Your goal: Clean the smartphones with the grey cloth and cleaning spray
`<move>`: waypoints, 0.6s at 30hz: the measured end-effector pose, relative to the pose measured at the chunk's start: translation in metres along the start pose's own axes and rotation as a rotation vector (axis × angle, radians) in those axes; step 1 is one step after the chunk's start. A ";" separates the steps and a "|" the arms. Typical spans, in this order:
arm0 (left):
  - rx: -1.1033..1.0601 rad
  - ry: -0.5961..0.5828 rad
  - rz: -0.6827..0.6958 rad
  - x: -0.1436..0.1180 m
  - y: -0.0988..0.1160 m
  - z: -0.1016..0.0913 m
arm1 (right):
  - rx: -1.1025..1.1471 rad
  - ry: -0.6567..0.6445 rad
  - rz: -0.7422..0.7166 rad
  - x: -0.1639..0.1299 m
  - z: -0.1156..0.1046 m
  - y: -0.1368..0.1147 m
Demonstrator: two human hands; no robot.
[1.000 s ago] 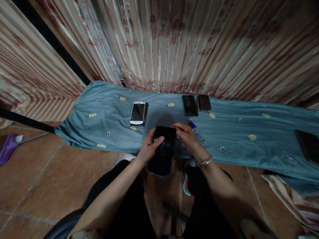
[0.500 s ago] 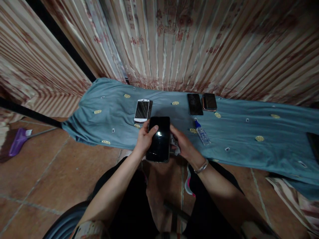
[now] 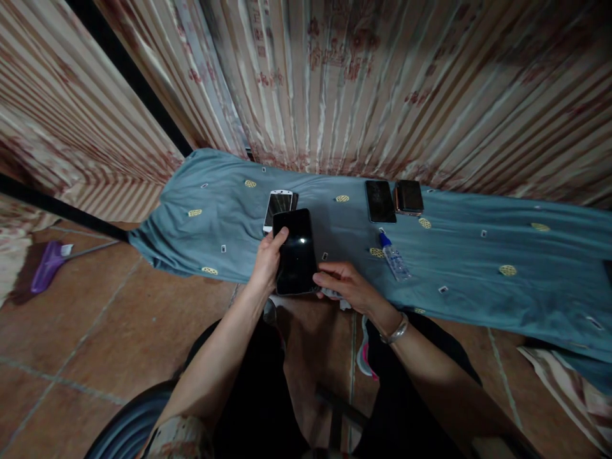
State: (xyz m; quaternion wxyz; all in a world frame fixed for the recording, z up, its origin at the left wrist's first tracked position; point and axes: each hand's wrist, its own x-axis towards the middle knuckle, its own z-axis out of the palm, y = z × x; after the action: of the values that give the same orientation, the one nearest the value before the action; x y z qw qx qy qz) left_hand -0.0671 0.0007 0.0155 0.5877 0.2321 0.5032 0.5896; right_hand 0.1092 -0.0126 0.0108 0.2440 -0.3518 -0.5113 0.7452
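A large black phone or small tablet (image 3: 295, 261) is held up in front of me, its glossy screen facing me with a small bright reflection. My left hand (image 3: 268, 255) grips it along the left edge, thumb over the screen. At the lower right corner, my right hand (image 3: 345, 282) is closed on a crumpled light cloth (image 3: 333, 294), which touches the edge of the device. Just behind, a white phone (image 3: 278, 207) lies on a darker one, partly covered by the held device. A clear spray bottle with a blue top (image 3: 394, 258) lies to the right of my hands.
Blue-green patterned fabric (image 3: 459, 255) covers the long surface before me. Another black phone (image 3: 381, 201) lies near the back beside a small stack of phones (image 3: 408, 196). Striped curtains (image 3: 315, 83) hang behind. A purple dustpan or broom head (image 3: 46, 266) is on the tiled floor.
My right hand has slid down from the device's right side to its lower right corner with the cloth. The device has shifted slightly left and up and tilted a little.
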 end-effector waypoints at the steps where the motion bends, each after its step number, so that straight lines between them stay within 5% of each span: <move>1: -0.019 -0.015 -0.070 -0.002 0.001 0.000 | -0.009 0.003 -0.005 0.000 -0.001 0.000; 4: -0.133 -0.074 -0.244 -0.007 0.004 0.001 | -0.057 0.020 -0.010 0.001 -0.005 -0.001; 8: -0.262 -0.216 -0.261 -0.011 0.003 0.006 | -0.289 0.042 -0.089 0.005 -0.019 -0.001; 15: -0.172 -0.288 -0.347 -0.014 -0.017 0.017 | -0.517 0.562 -0.371 0.011 -0.042 -0.005; 18: -0.095 -0.285 -0.392 -0.017 -0.025 0.020 | -0.508 0.587 -0.389 0.015 -0.046 -0.006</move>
State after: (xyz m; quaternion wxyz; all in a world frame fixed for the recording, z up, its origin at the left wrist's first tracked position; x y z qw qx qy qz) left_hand -0.0343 -0.0138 0.0067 0.7661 0.1831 0.4223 0.4486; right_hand 0.1357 0.0271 0.0014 0.4206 -0.4947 -0.6441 0.4044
